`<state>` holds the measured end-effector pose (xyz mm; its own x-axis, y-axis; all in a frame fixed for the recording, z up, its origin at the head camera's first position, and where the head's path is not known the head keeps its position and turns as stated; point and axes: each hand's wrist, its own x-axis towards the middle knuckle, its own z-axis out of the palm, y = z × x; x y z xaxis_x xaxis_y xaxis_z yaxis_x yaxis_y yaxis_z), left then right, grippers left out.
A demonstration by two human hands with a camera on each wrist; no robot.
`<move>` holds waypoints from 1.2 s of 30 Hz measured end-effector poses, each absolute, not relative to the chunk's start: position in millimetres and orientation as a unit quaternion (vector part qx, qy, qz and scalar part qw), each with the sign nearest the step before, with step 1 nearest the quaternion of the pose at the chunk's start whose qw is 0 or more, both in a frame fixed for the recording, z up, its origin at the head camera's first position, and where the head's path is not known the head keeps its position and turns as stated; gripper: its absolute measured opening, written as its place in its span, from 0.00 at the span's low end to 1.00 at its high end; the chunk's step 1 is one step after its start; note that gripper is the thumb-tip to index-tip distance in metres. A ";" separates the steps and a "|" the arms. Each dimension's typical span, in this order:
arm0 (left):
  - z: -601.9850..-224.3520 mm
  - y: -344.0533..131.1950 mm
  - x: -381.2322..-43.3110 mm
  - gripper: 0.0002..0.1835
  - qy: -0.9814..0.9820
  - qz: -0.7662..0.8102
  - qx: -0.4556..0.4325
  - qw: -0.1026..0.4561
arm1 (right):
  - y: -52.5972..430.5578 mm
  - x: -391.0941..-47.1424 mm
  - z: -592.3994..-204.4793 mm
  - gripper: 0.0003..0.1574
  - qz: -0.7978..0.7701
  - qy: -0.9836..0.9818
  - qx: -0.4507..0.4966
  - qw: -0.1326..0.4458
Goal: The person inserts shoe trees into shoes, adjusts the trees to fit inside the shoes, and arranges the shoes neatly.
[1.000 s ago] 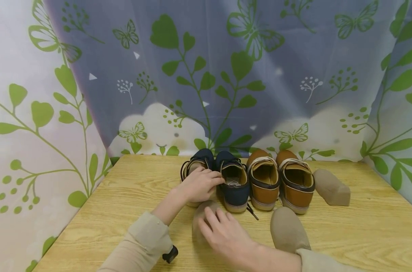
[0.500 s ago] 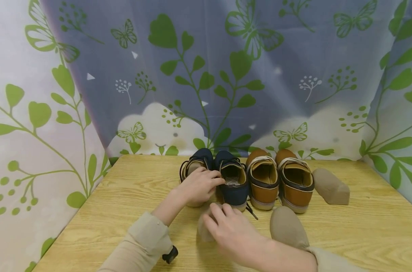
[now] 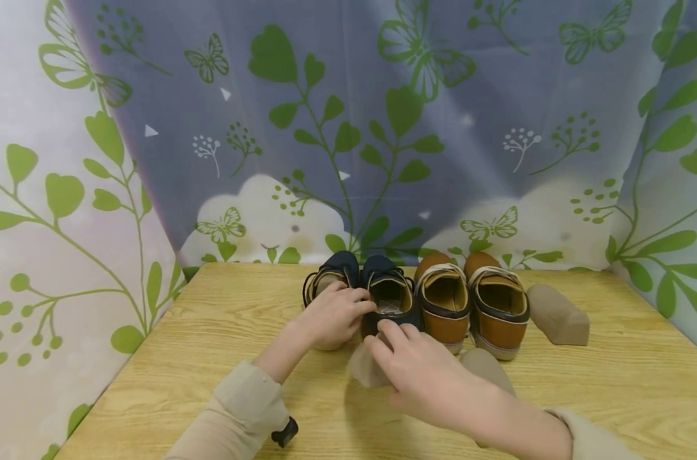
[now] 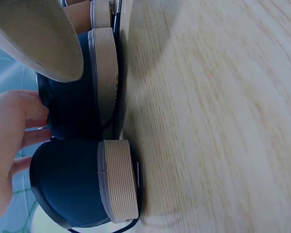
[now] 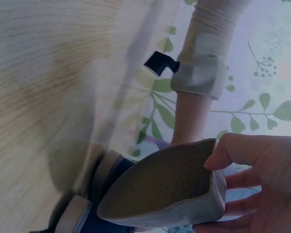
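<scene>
My right hand (image 3: 417, 370) grips a taupe molded shoe insert (image 5: 160, 187) by its blunt end, thumb on the rim. The insert is hollow with a rounded toe, tilted, and close to the heel of the right navy shoe (image 3: 377, 265). My left hand (image 3: 333, 314) reaches across the left navy shoe (image 3: 344, 260), its fingertips holding the collar of the right navy shoe. In the left wrist view the held insert (image 4: 34, 34) overlaps that shoe's heel. Inside the left navy shoe another insert (image 3: 328, 282) shows. My hands partly hide both navy shoes.
Two brown shoes (image 3: 447, 326) with pale laces stand right of the navy pair. One insert (image 3: 558, 314) lies at their right; another insert (image 3: 486, 364) lies in front, partly behind my right forearm. A patterned curtain (image 3: 302, 128) rises behind the wooden table (image 3: 239, 287).
My right hand has lifted the insert off the tabletop and carried it forward and right, up to the heel of the right navy shoe. The left hand has kept its place.
</scene>
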<state>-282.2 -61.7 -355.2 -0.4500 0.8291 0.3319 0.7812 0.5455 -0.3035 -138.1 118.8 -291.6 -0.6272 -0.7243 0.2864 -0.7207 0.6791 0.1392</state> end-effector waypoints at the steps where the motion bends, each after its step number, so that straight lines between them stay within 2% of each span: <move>1: -355.4 -61.9 -282.2 0.14 -0.850 0.050 -0.474 0.225 | 120.8 -138.2 -289.6 0.35 0.000 -0.903 0.399 0.159; 14: -356.9 -63.6 -282.2 0.14 -0.849 0.043 -0.475 0.228 | 145.4 -134.8 -264.2 0.35 0.022 -0.924 0.337 0.182; 26: -353.1 -65.0 -281.8 0.17 -0.848 0.084 -0.478 0.213 | 163.6 -147.2 -253.9 0.35 0.029 -0.919 0.321 0.229; 36: -357.1 -63.9 -283.1 0.17 -0.799 0.107 -0.524 0.275 | 171.1 -158.2 -252.8 0.36 0.055 -0.925 0.296 0.234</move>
